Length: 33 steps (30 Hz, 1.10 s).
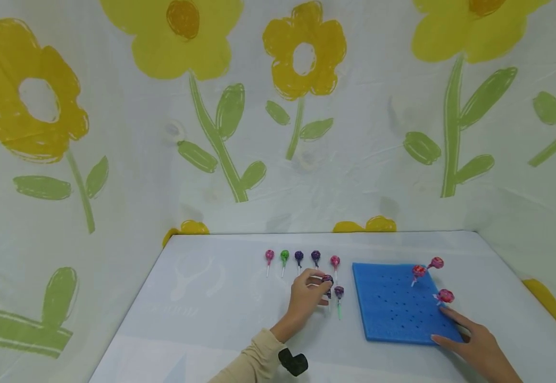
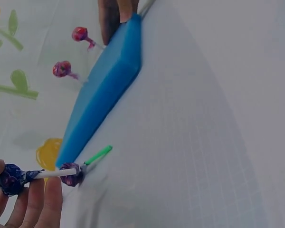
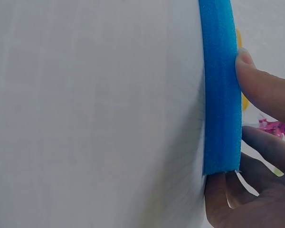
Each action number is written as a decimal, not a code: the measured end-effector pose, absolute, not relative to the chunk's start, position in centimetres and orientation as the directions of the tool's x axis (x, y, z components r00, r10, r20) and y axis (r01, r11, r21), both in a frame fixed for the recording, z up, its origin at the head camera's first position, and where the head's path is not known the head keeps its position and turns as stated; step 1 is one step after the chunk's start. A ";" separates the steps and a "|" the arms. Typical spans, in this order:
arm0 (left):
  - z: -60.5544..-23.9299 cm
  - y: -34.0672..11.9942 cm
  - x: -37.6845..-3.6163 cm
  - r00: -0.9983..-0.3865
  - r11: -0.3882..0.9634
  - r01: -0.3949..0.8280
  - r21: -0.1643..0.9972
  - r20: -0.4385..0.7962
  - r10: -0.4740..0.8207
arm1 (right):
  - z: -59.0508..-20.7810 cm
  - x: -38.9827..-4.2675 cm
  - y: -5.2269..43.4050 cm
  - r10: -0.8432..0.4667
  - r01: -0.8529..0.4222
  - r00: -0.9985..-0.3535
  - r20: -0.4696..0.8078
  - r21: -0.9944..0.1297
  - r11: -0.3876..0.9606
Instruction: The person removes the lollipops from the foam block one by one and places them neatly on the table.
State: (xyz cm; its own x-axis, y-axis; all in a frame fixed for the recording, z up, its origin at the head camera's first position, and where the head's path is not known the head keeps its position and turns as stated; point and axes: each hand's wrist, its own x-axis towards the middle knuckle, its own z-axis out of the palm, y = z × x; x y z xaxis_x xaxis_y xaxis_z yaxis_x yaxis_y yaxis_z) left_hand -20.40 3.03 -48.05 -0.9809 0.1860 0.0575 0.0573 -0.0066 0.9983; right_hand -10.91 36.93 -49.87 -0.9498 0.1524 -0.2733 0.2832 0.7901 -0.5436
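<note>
Beside the foam board [image 1: 392, 314], left hand [image 1: 306, 298] fingers pinch a purple lollipop [image 2: 10, 179]; right hand [image 1: 474, 343] fingers lie straight, steadying the board.

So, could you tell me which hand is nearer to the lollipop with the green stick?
Left. The left hand pinches another lollipop right beside the green-stick lollipop; the right hand rests on the blue foam board, on its far side.

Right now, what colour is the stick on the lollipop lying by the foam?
Green, clearest in the left wrist view: lollipop stick.
</note>
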 end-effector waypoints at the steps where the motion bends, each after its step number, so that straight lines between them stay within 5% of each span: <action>1: -48.1 2.9 -20.4 -0.981 0.002 0.054 0.999 0.053 0.187 | -49.9 -10.9 37.0 0.152 0.284 -0.949 -0.276 -0.543 0.791; 20: -50.7 1.9 -21.8 -0.991 0.090 -0.020 0.996 -0.031 0.128 | -50.5 -11.0 37.2 0.187 0.320 -0.941 -0.282 -0.562 0.762; 33: -51.2 2.3 -22.2 -0.989 0.259 0.099 0.961 0.067 0.128 | -51.7 -11.3 37.8 0.172 0.305 -0.948 -0.269 -0.605 0.735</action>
State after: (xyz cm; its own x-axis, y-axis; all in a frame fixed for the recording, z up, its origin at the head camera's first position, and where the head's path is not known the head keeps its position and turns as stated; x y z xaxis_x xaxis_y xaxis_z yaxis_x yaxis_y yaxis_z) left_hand -22.21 2.32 -51.15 -0.9895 0.1281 0.0671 0.0986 0.2585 0.9610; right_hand -11.30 37.85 -51.65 -0.9477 0.1723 -0.2686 0.3052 0.7352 -0.6053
